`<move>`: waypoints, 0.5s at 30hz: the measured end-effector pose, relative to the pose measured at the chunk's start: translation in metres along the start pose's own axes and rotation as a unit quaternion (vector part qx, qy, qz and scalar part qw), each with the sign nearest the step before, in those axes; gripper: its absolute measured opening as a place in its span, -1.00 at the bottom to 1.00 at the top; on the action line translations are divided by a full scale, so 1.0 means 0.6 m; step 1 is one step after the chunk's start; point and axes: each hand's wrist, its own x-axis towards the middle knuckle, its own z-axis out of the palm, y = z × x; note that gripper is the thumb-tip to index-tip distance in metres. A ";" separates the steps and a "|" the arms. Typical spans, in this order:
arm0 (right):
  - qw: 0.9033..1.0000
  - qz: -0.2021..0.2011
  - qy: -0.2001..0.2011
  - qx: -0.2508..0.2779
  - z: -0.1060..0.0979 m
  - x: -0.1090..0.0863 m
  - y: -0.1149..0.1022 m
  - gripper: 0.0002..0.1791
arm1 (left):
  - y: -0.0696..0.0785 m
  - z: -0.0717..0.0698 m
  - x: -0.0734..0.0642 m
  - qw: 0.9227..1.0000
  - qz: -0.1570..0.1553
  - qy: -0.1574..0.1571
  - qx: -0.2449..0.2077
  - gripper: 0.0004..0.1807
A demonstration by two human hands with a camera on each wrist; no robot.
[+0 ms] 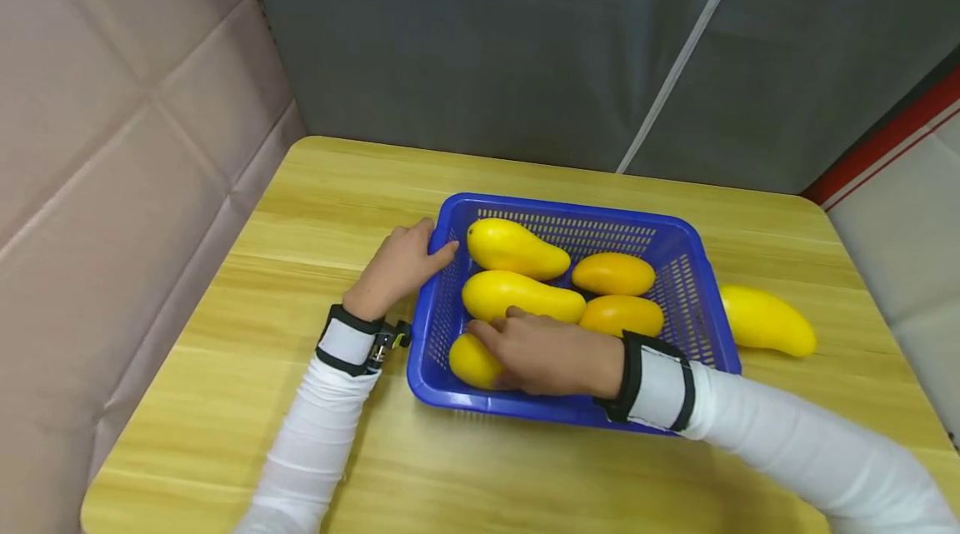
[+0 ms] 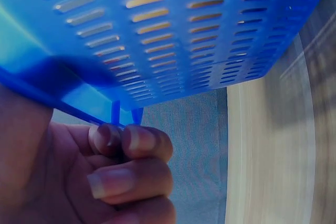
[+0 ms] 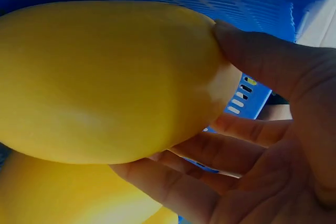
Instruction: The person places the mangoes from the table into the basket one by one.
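A blue plastic basket [image 1: 570, 208] with slotted sides stands on the table. At its left end my left hand [image 1: 397, 269] grips the rim, thumb over the inner side and fingers [image 2: 149, 177] curled beneath it. Inside the front left corner, my right hand [image 1: 551, 351] holds a yellow fruit [image 3: 105, 82] between thumb and fingers; the hand covers part of it in the head view. Behind it lie two pear-shaped yellow fruits, like papayas, one nearer [image 1: 513, 295] and one at the back [image 1: 517, 249]. Two orange-yellow mangoes [image 1: 613, 273] lie to their right.
A curved yellow mango [image 1: 768, 323] lies on the wooden table [image 1: 247, 301], just right of the basket. A dark grey curtain [image 1: 465, 51] hangs behind the table, and a padded pinkish wall [image 1: 120, 176] stands at the left.
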 end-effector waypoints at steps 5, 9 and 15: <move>1.000 -0.001 0.004 -0.018 0.001 0.005 -0.005 -0.33 | 0.002 0.001 0.000 1.000 0.000 0.005 0.004 -0.60; 1.000 0.007 0.004 -0.030 0.002 0.009 -0.009 -0.35 | 0.001 0.001 0.001 1.000 -0.004 0.009 0.003 -0.61; 0.999 0.025 0.007 -0.043 0.010 0.009 -0.008 -0.40 | -0.001 0.004 0.000 1.000 -0.015 0.009 0.004 -0.60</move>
